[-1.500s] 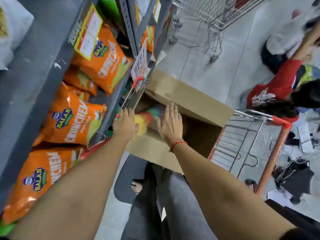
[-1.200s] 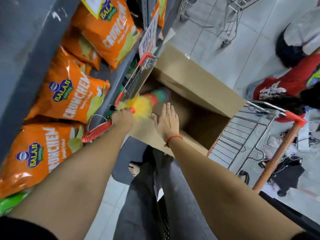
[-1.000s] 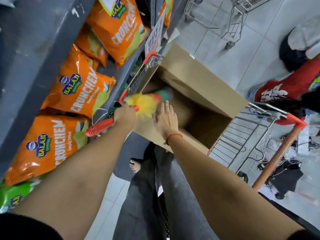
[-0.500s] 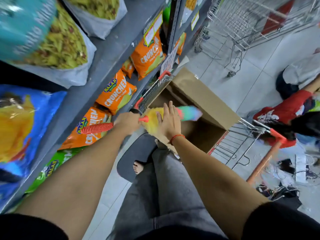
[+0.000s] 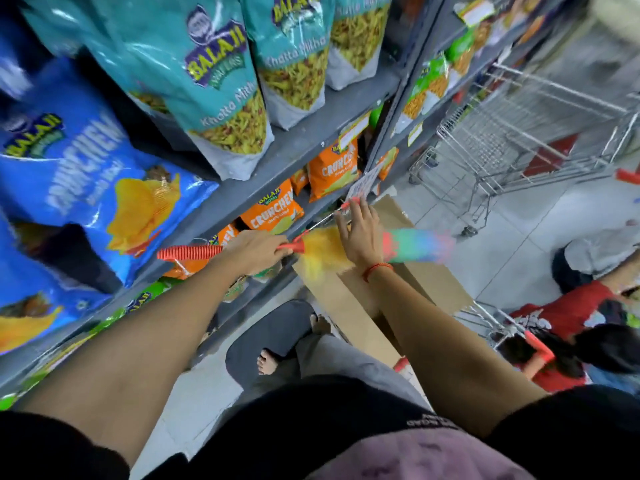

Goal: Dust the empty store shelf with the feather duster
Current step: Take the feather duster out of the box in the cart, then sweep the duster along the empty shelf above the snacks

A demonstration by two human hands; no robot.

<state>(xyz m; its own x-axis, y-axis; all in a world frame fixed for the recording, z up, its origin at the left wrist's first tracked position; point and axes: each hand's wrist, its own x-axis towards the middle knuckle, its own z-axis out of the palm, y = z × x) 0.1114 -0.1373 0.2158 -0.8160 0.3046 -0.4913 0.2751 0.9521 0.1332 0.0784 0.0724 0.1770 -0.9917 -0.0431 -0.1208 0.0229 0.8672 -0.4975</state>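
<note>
Feather duster [image 5: 363, 249]: now lifted clear of the cardboard box [image 5: 349, 306], held level above it. Likely light, with soft plumes and a stiff ribbed handle; best gripped at the handle. Left hand [image 5: 254, 249]: fingers closed around handle. Right hand [image 5: 360, 237]: fingers spread, resting on plumes. Surroundings: stocked snack shelves [image 5: 284, 161], wire trolleys [image 5: 519, 133]; no empty shelf visible.

A shop: shelves of snack bags [image 5: 221, 98], price tags [image 5: 353, 131], trolleys [image 5: 526, 133].
</note>
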